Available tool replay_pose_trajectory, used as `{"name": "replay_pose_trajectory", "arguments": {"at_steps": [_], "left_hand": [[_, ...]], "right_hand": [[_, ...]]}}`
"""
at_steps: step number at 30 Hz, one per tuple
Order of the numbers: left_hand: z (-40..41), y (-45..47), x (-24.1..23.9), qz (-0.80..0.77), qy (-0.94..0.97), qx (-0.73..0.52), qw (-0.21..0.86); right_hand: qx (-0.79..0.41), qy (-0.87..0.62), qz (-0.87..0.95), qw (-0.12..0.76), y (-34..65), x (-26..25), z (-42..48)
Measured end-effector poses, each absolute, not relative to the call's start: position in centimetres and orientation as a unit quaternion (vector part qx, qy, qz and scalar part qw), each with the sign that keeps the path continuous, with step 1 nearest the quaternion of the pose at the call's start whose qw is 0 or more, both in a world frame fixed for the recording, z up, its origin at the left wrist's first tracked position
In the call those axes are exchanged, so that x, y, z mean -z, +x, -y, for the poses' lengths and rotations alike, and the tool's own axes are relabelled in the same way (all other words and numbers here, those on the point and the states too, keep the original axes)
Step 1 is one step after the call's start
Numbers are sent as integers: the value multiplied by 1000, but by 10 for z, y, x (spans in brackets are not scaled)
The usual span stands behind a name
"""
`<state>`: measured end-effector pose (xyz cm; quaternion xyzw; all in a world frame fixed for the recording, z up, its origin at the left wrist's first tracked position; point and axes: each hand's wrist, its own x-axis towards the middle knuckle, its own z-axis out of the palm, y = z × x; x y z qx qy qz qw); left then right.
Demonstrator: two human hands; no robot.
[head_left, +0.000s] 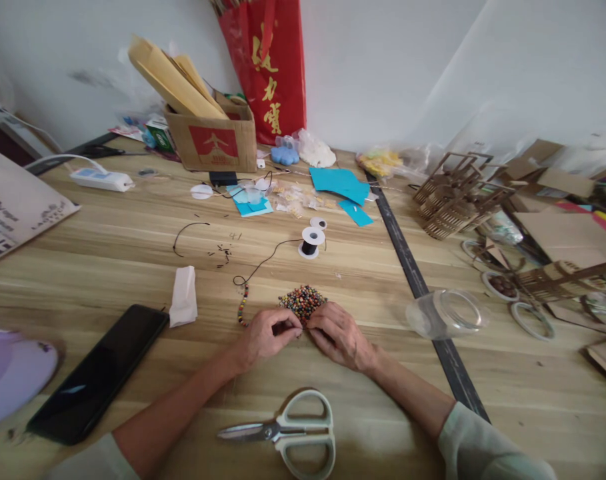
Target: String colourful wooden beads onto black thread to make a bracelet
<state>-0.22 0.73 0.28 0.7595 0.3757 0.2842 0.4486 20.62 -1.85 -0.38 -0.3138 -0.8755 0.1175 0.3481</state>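
Left hand (267, 333): curled before bead pile (303, 301)
Right hand (343, 335): likewise; cannot tell whether either grips
Beaded cord (241, 310): left of pile; apparent threading, next needing precision

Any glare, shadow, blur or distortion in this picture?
Head view: pale glare on the flat black phone; head view: soft shadow beside the white-handled metal scissors; head view: edges smeared and stretched, brown cardboard at right included; mid head view, small multicoloured beads look sharper.
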Motion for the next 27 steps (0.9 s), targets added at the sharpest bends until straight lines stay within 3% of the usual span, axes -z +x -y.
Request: {"name": "replay_pose_trajectory", "arguments": {"at_steps": [27], "left_hand": [[-6,-2,-4,-373,781,-265,425]], "right_hand": [[-157,-289,867,374,205,3,19]]}}
